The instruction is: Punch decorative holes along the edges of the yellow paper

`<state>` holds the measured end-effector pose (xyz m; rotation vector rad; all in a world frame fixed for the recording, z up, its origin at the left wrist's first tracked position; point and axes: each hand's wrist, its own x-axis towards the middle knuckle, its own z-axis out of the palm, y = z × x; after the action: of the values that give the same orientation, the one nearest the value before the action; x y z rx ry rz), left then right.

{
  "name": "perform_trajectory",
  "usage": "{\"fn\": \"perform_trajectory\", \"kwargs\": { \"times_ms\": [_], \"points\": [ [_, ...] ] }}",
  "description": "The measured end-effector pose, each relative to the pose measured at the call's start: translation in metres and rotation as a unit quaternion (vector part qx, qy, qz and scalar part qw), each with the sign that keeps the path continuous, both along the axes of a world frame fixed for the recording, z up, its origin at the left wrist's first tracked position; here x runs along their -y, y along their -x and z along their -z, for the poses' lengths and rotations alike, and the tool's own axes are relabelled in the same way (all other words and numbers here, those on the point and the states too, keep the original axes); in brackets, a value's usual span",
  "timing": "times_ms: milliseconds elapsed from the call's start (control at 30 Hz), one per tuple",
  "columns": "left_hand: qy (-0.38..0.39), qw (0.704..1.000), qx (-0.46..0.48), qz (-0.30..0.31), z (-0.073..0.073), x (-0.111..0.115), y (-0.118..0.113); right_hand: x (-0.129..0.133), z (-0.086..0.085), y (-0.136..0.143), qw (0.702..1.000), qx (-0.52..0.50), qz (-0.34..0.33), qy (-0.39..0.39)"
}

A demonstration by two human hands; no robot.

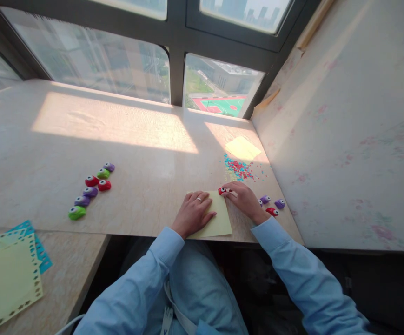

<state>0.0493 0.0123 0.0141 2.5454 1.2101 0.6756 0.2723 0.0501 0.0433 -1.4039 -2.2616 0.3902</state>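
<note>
So the left hand (193, 213) is lying palm-down on a pale yellow sheet (222, 221), fingers fairly close together, basically pinning it to the pale counter (146, 186). The right hand (244, 199) is pinching a little red craft punch (221, 190), the kind with a googly eye, between thumb and fingers.

Here's the bit that matters: that punch is sitting right at the sheet's far right corner, so it's ahead and to the right of the left hand, and the right hand is the closer one, coming at it from the right. The sheet's right edge is running away from the body, leaning slightly left. Can't tell if the paper is actually in the punch's slot, and I can't make out the punch's long axis either, fingers are in the way.

Going outward, a scatter of blue and red confetti (238, 170) is lying just past the right hand, with a loose yellow paper (242, 148) catching the sun behind it. Just right of the right wrist, a small bunch of purple and red punches (272, 212) is sitting by the wall (344, 139). Well off to the left of the left hand, seven more punches (90, 191) in purple, green and red are forming a slanting, uneven line. Farthest out that way, nearer the body, a pale yellow sheet with holes along its edges (6, 284) is overlapping a blue punched sheet (43, 251).
</note>
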Motion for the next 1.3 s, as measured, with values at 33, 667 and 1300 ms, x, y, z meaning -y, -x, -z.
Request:
{"fn": "perform_trajectory", "kwargs": {
  "times_ms": [33, 667, 1300],
  "points": [
    [0.001, 1.000, 0.002, 0.000, 0.000, 0.000, 0.000, 0.000, 0.000, 0.000, 1.000, 0.000, -0.001, 0.001],
    [0.002, 1.000, 0.010, -0.001, 0.000, 0.000, 0.000, -0.011, -0.014, -0.004, 0.992, -0.077, 0.078, 0.064],
    [-0.008, 1.000, 0.000, -0.002, -0.001, 0.001, -0.001, -0.052, 0.001, -0.001, 0.973, 0.007, 0.093, 0.211]
  ]
}}
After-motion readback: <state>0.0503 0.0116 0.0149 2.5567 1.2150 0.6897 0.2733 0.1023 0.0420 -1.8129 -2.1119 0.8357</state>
